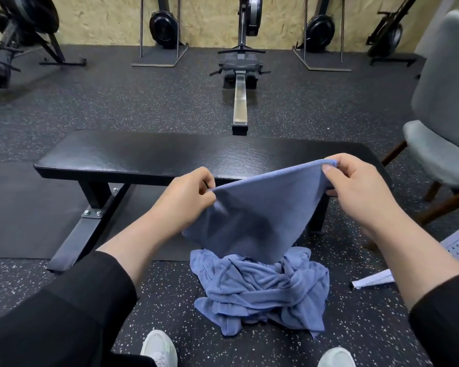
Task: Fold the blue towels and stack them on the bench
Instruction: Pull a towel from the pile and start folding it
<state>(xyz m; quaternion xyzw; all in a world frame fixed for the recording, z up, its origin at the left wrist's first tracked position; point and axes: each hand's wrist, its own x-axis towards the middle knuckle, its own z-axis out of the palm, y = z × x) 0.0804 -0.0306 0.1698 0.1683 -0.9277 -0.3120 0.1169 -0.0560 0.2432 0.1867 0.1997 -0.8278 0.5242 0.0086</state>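
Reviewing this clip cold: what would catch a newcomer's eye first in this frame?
First, the plain blue cloth towel stretched in mid-air at centre, its top edge pinched by the left hand and the right hand. Below it, a crumpled pile of blue towels lies on the speckled black rubber floor. Behind both, the long black padded bench carries no towels yet.
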